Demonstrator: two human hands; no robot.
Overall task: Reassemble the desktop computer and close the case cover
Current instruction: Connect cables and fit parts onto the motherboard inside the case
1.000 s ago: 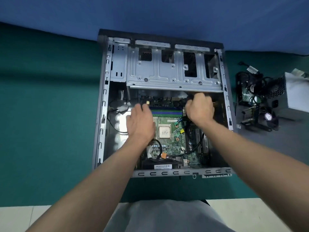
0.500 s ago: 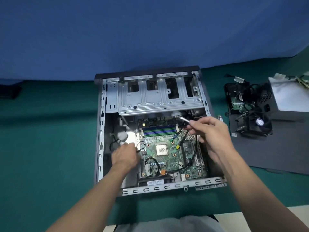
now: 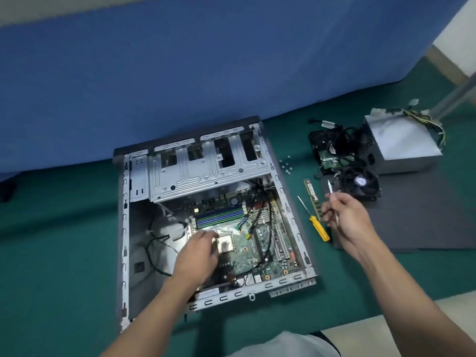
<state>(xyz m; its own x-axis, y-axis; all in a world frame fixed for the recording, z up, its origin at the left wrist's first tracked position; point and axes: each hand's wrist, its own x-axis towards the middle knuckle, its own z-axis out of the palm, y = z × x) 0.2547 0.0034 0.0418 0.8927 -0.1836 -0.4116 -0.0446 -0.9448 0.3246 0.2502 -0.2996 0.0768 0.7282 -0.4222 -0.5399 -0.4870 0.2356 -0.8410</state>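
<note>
The open computer case (image 3: 123,228) lies flat on the green cloth straight ahead, its motherboard (image 3: 257,243) exposed and no cover in view. The parts not yet fitted lie off its right wall: the power supply (image 3: 401,145) is farthest and the cooler fan (image 3: 360,182) sits nearer on the dark mat (image 3: 425,215), so the right hand is the nearer one to all of them. The left hand (image 3: 198,256) is low over the board beside the CPU socket (image 3: 226,243), fingers curled downward — blur hides whether they hold anything. The right hand (image 3: 347,217) is raised outside the case, forearm angled out to the right, thumb and fingers pinching a thin metal tool (image 3: 331,188) that points up and away. Just beneath it lies the memory stick (image 3: 313,199), its long axis running away from the person along the case wall — whereas the memory slots (image 3: 220,216) run across the case, so the stick would likely need turning crosswise. A yellow-handled screwdriver (image 3: 319,228) lies just beside the stick.
</note>
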